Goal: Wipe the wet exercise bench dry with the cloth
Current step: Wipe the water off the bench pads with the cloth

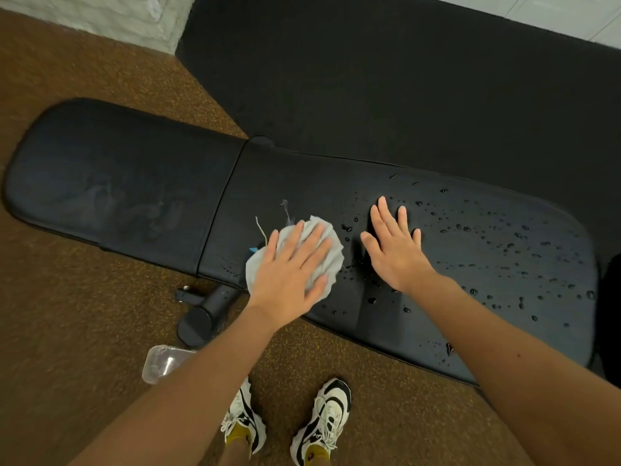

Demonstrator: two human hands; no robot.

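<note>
No readable text anywhere.

Both bare forearms reach in from the lower edge, the left from 7 o'clock, the right from 4 o'clock; the left hand (291, 274) lies palm down with fingers straight and spread, pointing toward 1 o'clock, pressed flat; the right hand (394, 247) lies just beside it at 3 o'clock, palm down, fingers straight and pointing toward 11 o'clock, thumb splayed toward the left hand; both wrists are nearly straight.
</note>
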